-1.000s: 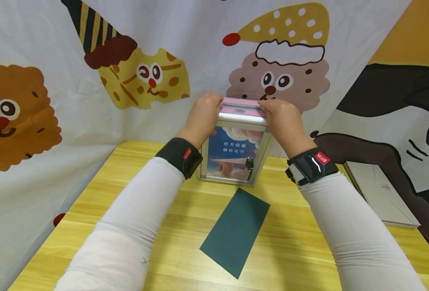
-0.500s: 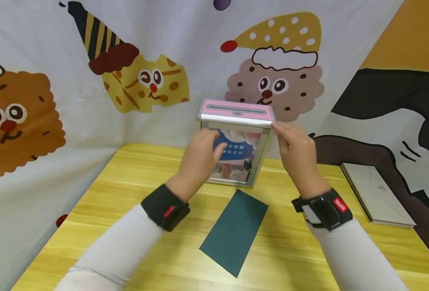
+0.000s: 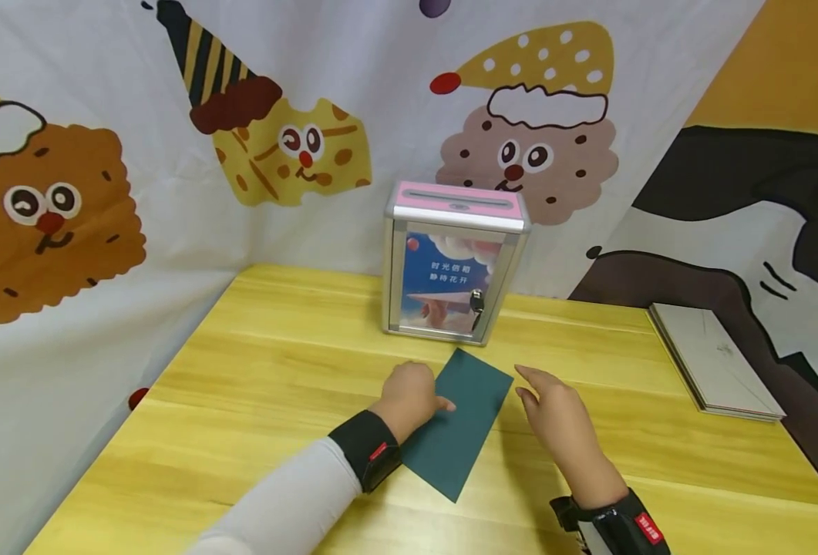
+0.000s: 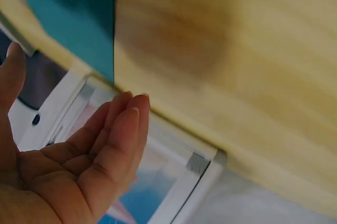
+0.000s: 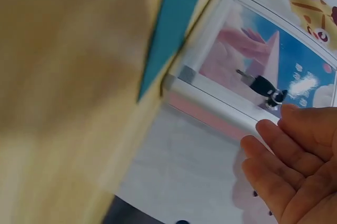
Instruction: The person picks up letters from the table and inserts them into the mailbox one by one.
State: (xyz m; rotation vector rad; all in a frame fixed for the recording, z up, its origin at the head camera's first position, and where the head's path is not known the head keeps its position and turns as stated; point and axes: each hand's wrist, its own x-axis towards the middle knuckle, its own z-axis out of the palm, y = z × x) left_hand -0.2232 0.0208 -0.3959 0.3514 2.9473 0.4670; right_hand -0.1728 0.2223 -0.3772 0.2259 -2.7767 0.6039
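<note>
A dark green envelope-sized sheet of paper (image 3: 474, 401) lies slanted on the table. Over its left edge hovers my left hand (image 3: 409, 397), thumb held apart from loosely bent fingers, and the left wrist view shows nothing in its grasp. Just right of the sheet is my right hand (image 3: 557, 416), fingers relaxed and holding nothing. Behind the paper stands an upright letter box (image 3: 513, 262) with a pink slotted top, a silver frame and a clear front door. A lock with a key (image 5: 268, 90) sits on that door.
A stack of thin pale books or folders (image 3: 717, 358) lies at the table's right side. The wooden table (image 3: 277, 370) ends at the back against a white cloth (image 3: 381, 69) printed with cartoon biscuits and cheese.
Both hands have left the letter box's top and come down toward me, to either side of the green paper. The box stays standing in place.
</note>
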